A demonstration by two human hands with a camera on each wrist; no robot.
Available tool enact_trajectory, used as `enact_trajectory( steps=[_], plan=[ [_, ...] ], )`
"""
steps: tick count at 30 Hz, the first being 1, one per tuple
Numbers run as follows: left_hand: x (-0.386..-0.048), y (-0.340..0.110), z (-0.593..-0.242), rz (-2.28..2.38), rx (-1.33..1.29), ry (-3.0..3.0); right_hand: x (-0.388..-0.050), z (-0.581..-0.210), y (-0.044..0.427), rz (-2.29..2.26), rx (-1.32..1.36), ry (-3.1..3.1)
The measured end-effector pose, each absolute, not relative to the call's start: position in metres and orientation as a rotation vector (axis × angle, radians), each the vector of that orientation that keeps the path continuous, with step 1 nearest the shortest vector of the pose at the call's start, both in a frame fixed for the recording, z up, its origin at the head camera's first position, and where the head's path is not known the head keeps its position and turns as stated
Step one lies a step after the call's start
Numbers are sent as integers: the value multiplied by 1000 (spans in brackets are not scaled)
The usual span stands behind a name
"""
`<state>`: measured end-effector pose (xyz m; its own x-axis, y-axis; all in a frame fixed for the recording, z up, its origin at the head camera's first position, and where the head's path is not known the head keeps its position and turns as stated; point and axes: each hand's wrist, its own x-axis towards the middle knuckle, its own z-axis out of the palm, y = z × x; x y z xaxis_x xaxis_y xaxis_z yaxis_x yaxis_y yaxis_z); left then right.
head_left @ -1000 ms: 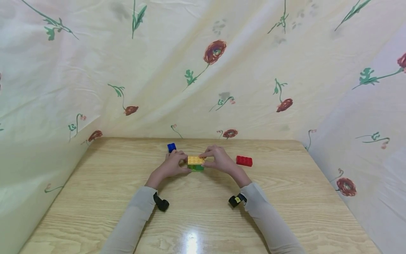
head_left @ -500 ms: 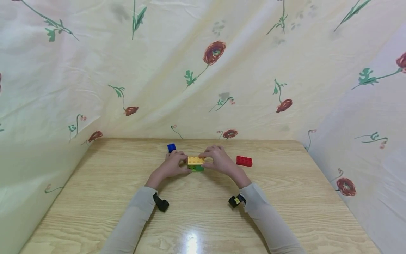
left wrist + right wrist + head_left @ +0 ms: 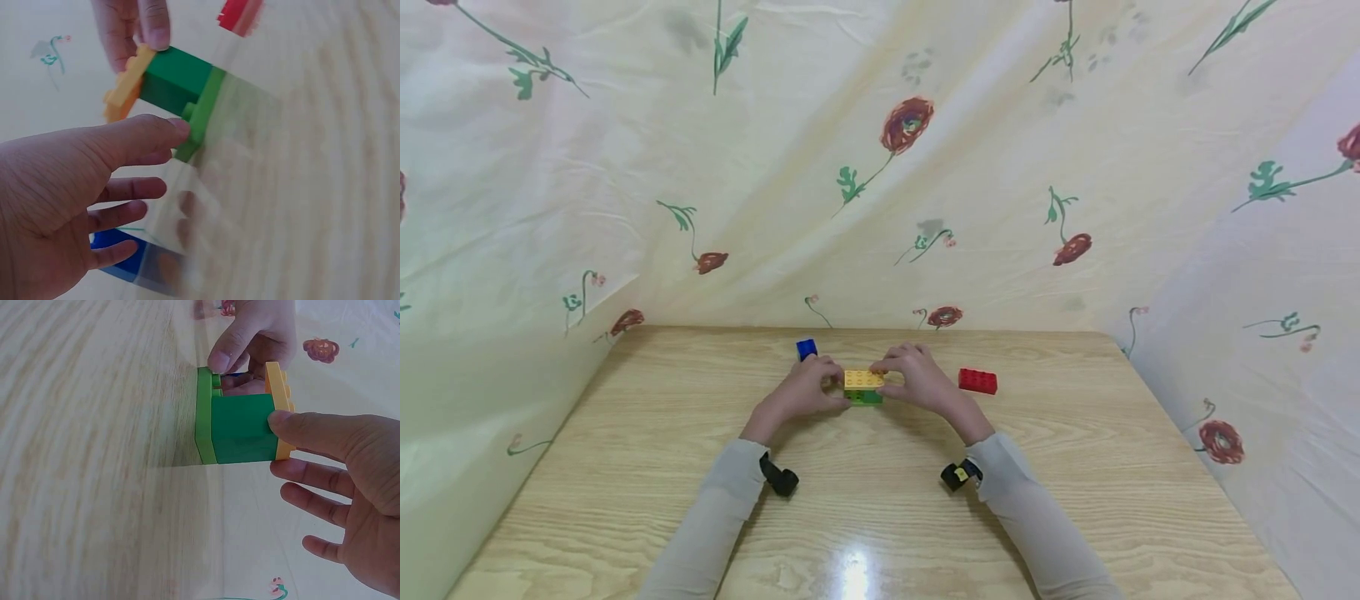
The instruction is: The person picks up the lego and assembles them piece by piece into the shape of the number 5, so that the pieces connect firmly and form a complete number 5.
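A small block stack stands on the table. Its base is a light green plate (image 3: pixel 204 419), a dark green brick (image 3: pixel 244 428) sits over one end, and a yellow plate (image 3: pixel 861 379) lies on top, overhanging a gap. My left hand (image 3: pixel 801 390) pinches the light green plate's left end, thumb in front; its other fingertips are partly hidden. At the right end, my right hand (image 3: pixel 921 379) pinches the yellow plate between thumb and index finger, the thumb also touching the dark green brick. Its remaining fingers are spread apart.
A blue brick (image 3: pixel 806 348) lies just behind my left hand, partly covered by it. To the right of my right hand is a red brick (image 3: pixel 977 381). Flower-patterned cloth (image 3: pixel 880 208) encloses the wooden table (image 3: pixel 865 500) at the back and sides.
My left hand and wrist have shifted very slightly to the left. The right hand, the stack and the loose bricks stay in place.
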<state>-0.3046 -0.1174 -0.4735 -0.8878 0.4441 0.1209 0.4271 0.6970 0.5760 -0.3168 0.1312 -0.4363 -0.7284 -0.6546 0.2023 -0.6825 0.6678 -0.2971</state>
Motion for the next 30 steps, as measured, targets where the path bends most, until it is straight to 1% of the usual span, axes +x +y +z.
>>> enact_trajectory(
  steps=[6, 11, 15, 23, 30],
  plan=[
    [-305, -129, -461, 1100, 626, 2766, -317, -437, 131, 568, 1119, -2801],
    [-307, -139, -452, 1261, 607, 2787, -316, -436, 131, 587, 1120, -2801],
    [-310, -146, -451, 1404, 584, 2845, -316, -436, 131, 610, 1131, -2799],
    [-318, -155, -464, 1563, 496, 3012, -316, -436, 131, 631, 1138, -2801],
    [-325, -164, -481, 1664, 450, 2942, -317, -437, 131, 631, 1132, -2805]
  ],
)
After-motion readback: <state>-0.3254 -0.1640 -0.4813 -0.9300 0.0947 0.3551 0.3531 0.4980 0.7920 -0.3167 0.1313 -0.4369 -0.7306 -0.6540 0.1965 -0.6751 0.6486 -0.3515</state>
